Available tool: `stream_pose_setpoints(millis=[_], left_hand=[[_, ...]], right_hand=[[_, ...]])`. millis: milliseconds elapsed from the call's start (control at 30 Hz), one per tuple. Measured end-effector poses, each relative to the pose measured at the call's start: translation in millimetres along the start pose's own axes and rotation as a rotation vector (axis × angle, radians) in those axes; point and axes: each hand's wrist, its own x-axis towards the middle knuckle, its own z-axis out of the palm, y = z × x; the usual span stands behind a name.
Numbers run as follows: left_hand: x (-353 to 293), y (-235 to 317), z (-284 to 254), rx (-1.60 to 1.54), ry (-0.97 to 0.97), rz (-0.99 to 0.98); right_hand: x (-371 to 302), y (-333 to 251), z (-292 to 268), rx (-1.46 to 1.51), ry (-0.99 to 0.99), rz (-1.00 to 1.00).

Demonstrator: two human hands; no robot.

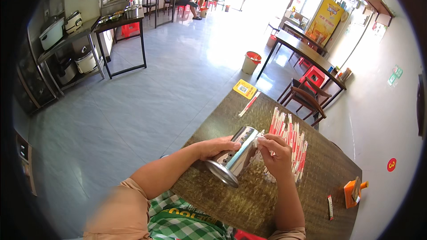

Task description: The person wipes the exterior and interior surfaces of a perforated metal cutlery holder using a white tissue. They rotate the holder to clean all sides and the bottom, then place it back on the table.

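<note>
A shiny stainless-steel chopstick holder, a cylinder with small round holes and a flared base, lies tilted over the table with its base toward me. My left hand grips its side, thumb on top. At the far rim my right hand pinches a crumpled white tissue against the metal. The inside of the holder is hidden. Just right of it, several paper-wrapped chopstick packs in red and white lie in a spread pile, partly behind my right hand.
The dark table also carries a single wrapped pack, a yellow card, an orange box and a small sachet. Beyond stand a bin, a wooden chair and another table. Two people sit far back.
</note>
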Motion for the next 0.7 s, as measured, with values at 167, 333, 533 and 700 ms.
stream_pose_setpoints(millis=[167, 333, 533, 700], left_hand=[[-1, 1, 0, -0.015, 0.005, -0.020], [-3, -2, -4, -0.027, 0.013, -0.013], [0, 3, 3, -0.013, -0.027, -0.033], [-1, -4, -11, -0.005, -0.044, -0.025]], right_hand=[[4, -43, -4, -0.060, -0.217, -0.242], [6, -49, -5, -0.065, -0.234, -0.237], [4, -17, -2, -0.143, 0.004, -0.127], [-3, -51, 5, -0.048, -0.215, -0.249]])
